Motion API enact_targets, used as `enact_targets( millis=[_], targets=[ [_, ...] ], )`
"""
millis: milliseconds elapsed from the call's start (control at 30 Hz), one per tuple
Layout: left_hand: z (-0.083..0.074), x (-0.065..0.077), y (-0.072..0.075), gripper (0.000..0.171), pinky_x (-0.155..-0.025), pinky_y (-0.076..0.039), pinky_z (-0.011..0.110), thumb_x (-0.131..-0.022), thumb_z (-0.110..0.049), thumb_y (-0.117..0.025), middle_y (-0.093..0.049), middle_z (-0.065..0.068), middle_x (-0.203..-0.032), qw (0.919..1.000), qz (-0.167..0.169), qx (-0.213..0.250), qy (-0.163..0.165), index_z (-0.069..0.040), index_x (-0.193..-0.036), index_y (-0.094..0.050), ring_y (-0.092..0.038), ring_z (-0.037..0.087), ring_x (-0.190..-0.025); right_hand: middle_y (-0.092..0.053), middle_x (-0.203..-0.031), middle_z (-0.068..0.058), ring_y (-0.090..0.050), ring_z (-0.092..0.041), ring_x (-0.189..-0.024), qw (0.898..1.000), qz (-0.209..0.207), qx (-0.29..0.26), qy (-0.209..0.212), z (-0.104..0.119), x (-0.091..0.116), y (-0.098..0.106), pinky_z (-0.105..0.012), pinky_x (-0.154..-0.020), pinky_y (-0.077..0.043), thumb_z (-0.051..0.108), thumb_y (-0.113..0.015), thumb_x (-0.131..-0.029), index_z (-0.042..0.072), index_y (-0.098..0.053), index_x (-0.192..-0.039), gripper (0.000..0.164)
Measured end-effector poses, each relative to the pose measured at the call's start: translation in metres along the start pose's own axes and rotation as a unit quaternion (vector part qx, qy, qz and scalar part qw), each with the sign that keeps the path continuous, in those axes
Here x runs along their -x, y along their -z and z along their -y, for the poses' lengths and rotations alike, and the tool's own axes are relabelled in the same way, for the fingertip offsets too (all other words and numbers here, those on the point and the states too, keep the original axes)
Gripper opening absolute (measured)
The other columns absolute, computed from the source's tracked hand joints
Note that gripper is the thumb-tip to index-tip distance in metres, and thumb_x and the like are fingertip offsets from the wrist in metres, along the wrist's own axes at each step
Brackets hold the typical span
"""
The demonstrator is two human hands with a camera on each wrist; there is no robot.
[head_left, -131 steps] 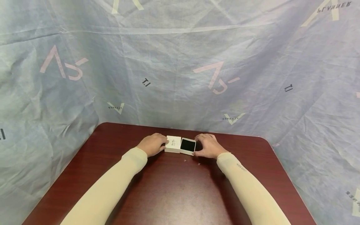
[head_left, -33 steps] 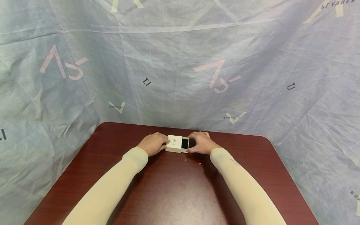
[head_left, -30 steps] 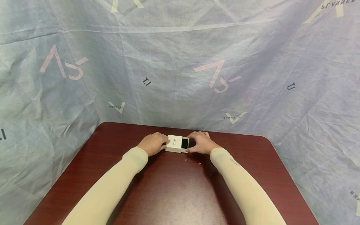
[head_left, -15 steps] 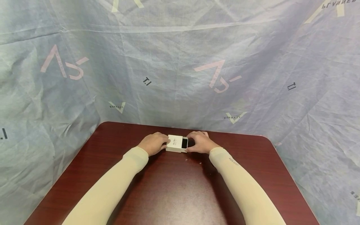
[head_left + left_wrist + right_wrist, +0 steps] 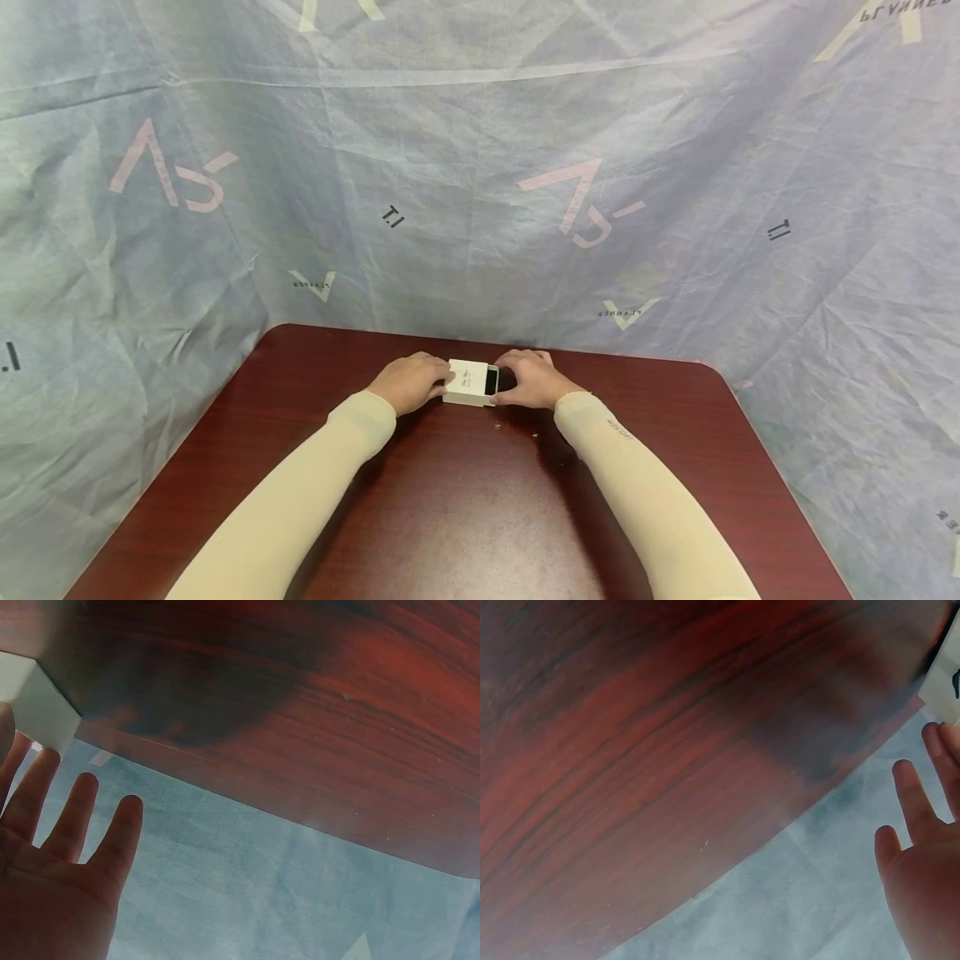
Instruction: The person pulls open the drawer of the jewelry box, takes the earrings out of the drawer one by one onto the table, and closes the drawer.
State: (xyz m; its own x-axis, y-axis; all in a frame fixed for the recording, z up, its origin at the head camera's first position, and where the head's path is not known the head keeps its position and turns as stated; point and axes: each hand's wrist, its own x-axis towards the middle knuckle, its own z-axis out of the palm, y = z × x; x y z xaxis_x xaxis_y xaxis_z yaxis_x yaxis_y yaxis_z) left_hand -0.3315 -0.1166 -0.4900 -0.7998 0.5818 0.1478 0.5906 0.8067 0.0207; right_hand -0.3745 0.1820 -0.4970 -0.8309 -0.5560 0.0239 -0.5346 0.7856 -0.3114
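A small white slide-out box lies near the far edge of the table. Its printed sleeve (image 5: 467, 379) covers most of the inner tray (image 5: 491, 382), whose black inside shows as a narrow strip at the right end. My left hand (image 5: 408, 385) grips the sleeve from its left side, thumb at the near side. At the tray's right end, my right hand (image 5: 534, 381) pinches it between thumb and fingers. In the left wrist view a corner of the white sleeve (image 5: 46, 709) stands by the fingertips, other fingers spread. The right wrist view shows the tray's pale end (image 5: 943, 690) beside my fingers.
Two tiny pale star-like bits, one (image 5: 498, 426) just in front of the box and another (image 5: 535, 435) farther right, lie on the dark red wooden table (image 5: 465, 517). A grey printed cloth (image 5: 465, 208) hangs around the table's back and sides.
The tray, beside the sleeve at first, has slid left into it, so the black strip has narrowed. My right hand moved left with it; my left hand stayed nearly still.
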Motion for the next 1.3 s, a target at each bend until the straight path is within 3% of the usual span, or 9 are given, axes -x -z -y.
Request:
enact_targets(
  millis=[133, 400, 633, 767, 900, 1100, 1300],
  targets=[
    [0.001, 0.0, -0.001, 0.017, -0.118, -0.067, 0.047, -0.113, -0.025, -0.083, -0.083, 0.003, -0.152, 1.0, -0.005, 0.004, -0.001, -0.021, -0.129, -0.086, -0.075, 0.03, -0.146, -0.074, -0.162, -0.012, -0.065, -0.037, -0.158, 1.0, 0.001, 0.002, 0.002, -0.001, -0.003, -0.003, -0.069, -0.133, -0.04, 0.051, -0.093, -0.095, 0.009, -0.076, -0.153, 0.074],
    [0.003, -0.003, -0.002, 0.004, -0.113, -0.069, 0.049, -0.11, -0.026, -0.086, -0.086, 0.002, -0.144, 0.9997, -0.013, 0.022, 0.0, -0.023, -0.112, -0.084, -0.073, 0.03, -0.146, -0.072, -0.166, -0.012, -0.063, -0.038, -0.16, 1.0, 0.005, 0.008, 0.001, 0.001, -0.006, -0.005, -0.068, -0.134, -0.04, 0.053, -0.092, -0.098, 0.008, -0.074, -0.156, 0.076],
    [0.002, -0.004, 0.001, 0.011, -0.114, -0.069, 0.05, -0.11, -0.027, -0.086, -0.086, 0.004, -0.145, 0.9999, -0.01, 0.011, -0.004, -0.021, -0.119, -0.086, -0.073, 0.03, -0.145, -0.069, -0.169, -0.013, -0.063, -0.038, -0.161, 1.0, 0.007, 0.005, 0.0, 0.005, -0.007, -0.005, -0.067, -0.133, -0.039, 0.049, -0.092, -0.103, 0.006, -0.072, -0.159, 0.074],
    [0.002, -0.005, 0.001, 0.017, -0.115, -0.069, 0.05, -0.111, -0.028, -0.085, -0.085, 0.003, -0.145, 1.0, -0.006, 0.004, -0.002, -0.022, -0.127, -0.087, -0.073, 0.03, -0.146, -0.068, -0.171, -0.01, -0.061, -0.037, -0.162, 1.0, 0.005, 0.017, -0.015, 0.006, -0.008, -0.006, -0.064, -0.131, -0.04, 0.052, -0.095, -0.101, 0.01, -0.072, -0.161, 0.077],
    [0.002, -0.004, 0.0, 0.012, -0.111, -0.07, 0.05, -0.109, -0.028, -0.086, -0.086, 0.003, -0.143, 0.9999, -0.012, 0.004, -0.006, -0.021, -0.119, -0.086, -0.075, 0.03, -0.143, -0.072, -0.167, -0.008, -0.063, -0.037, -0.161, 0.999, -0.007, 0.037, -0.032, 0.006, -0.007, -0.007, -0.065, -0.13, -0.041, 0.058, -0.098, -0.095, 0.013, -0.075, -0.159, 0.081],
    [0.002, -0.004, -0.001, 0.008, -0.106, -0.071, 0.049, -0.109, -0.028, -0.087, -0.087, 0.003, -0.141, 0.9997, -0.019, 0.004, -0.013, -0.022, -0.111, -0.083, -0.076, 0.03, -0.14, -0.08, -0.157, -0.006, -0.065, -0.037, -0.156, 0.999, -0.016, 0.034, -0.034, 0.0, -0.003, -0.008, -0.067, -0.129, -0.041, 0.059, -0.099, -0.094, 0.017, -0.083, -0.149, 0.071],
    [0.003, -0.002, 0.001, 0.009, -0.105, -0.072, 0.049, -0.109, -0.028, -0.087, -0.087, 0.002, -0.142, 0.9997, -0.02, 0.002, -0.014, -0.021, -0.113, -0.084, -0.076, 0.03, -0.14, -0.081, -0.153, -0.004, -0.063, -0.037, -0.156, 0.999, -0.015, 0.017, -0.025, -0.007, 0.001, -0.008, -0.065, -0.127, -0.04, 0.039, -0.092, -0.106, 0.022, -0.083, -0.149, 0.047]
  ],
)
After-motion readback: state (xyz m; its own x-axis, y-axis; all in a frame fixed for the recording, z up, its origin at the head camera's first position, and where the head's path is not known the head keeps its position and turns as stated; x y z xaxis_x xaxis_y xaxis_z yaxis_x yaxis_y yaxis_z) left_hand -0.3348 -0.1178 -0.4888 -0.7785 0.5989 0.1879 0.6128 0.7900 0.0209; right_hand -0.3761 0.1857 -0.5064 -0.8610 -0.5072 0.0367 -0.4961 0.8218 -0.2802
